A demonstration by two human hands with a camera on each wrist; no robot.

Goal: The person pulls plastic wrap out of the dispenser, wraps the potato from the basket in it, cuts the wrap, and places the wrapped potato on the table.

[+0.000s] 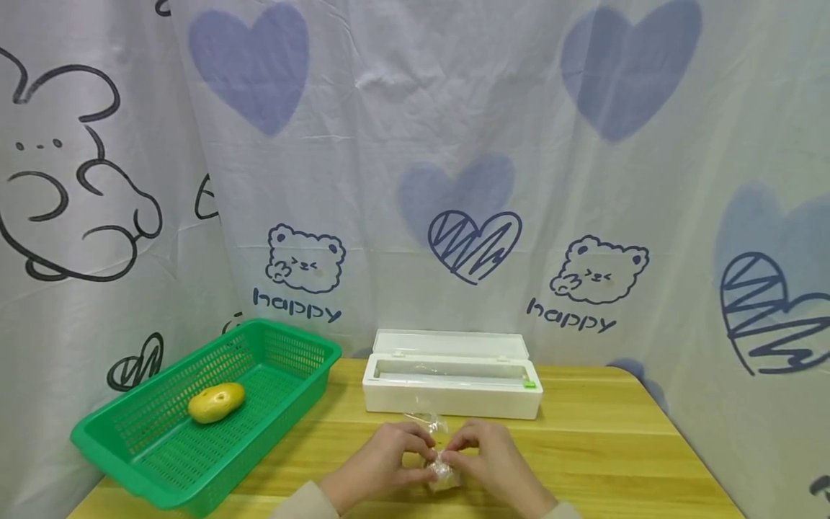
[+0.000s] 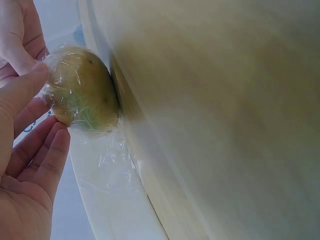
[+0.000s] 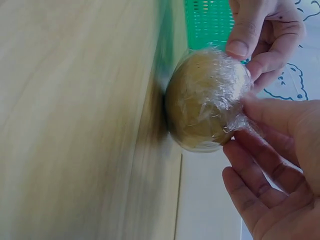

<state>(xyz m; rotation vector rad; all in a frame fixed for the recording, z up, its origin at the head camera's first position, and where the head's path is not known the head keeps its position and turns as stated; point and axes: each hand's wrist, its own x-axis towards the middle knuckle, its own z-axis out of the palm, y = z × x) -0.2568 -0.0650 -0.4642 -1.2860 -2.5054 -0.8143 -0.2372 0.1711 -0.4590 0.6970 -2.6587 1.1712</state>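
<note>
A potato (image 2: 92, 92) wrapped in clear cling film (image 3: 225, 95) rests on the table between my two hands. Gathered film bunches on its top side, and a loose flap sticks out toward the back. From the left, my left hand (image 1: 397, 455) pinches the film at the top of the potato, thumb against the wrap. Opposite it, my right hand (image 1: 494, 458) pinches the bunched film with thumb and index finger, the other fingers spread beside the potato. In the head view the hands partly hide the potato.
Behind the hands stands a white cling film dispenser box (image 1: 454, 402), its lid raised, with a green slider (image 1: 529, 384) at the right. On the left a green basket (image 1: 272, 440) holds one unwrapped potato (image 1: 217, 402). A printed curtain (image 1: 389, 288) hangs behind the wooden table (image 1: 622, 447).
</note>
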